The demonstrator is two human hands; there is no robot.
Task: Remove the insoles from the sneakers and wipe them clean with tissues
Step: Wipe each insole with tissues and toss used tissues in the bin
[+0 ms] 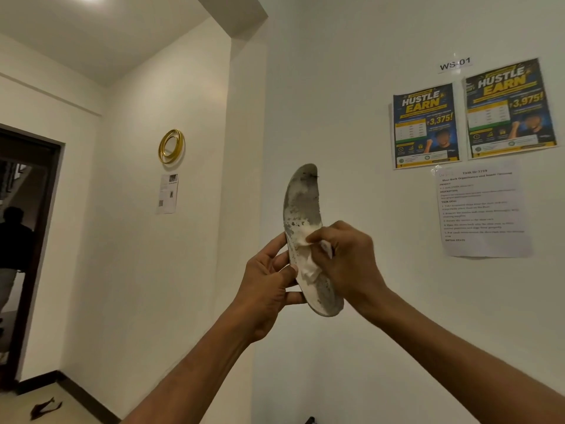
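White wall behind both hands; left hand (269, 283) grips the insole (301, 209), right hand (345, 255) presses a tissue (307, 270) on it. Wiping step; next, probably rub upward.

The insole (301, 206) is standing upright in front of the wall corner, with the left hand (269, 289) gripping its left edge and the right hand (348, 258) pressing a tissue (307, 267) onto its face. Two posters (426, 127) are hanging side by side on the wall to the right, above a task sheet (483, 209). A ring ornament (171, 146) is hanging to the left above a small notice (168, 193), and a doorway (27, 240) is opening at far left.
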